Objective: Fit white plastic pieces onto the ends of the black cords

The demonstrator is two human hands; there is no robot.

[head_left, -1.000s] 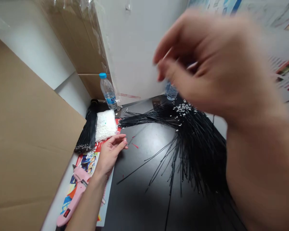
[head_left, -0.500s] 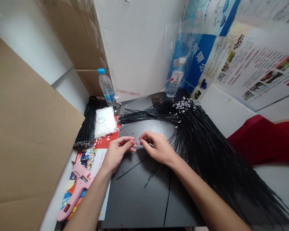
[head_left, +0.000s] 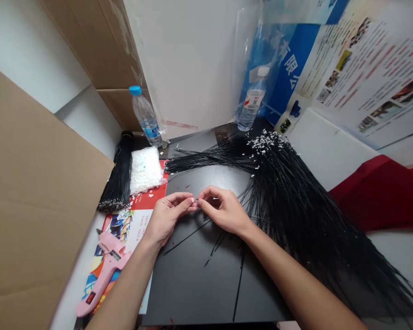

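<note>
Above the dark tabletop my two hands meet almost fingertip to fingertip. My left hand is closed in a pinch on a tiny white connector. Closed the same way, my right hand grips the end of a thin black wire, its tip at the connector; whether it sits inside cannot be made out. Several loose black wires lie below my hands. At the right spreads a big pile of black wires with white connectors on their far ends.
A clear bag of white connectors lies at the left, beside a black wire bundle. A pink glue gun rests on printed paper. Two water bottles stand at the back. A cardboard panel borders the left.
My fingertips have come closer together, closing the small gap between them. The white connector now shows in my left fingertips. The view has shifted slightly.
</note>
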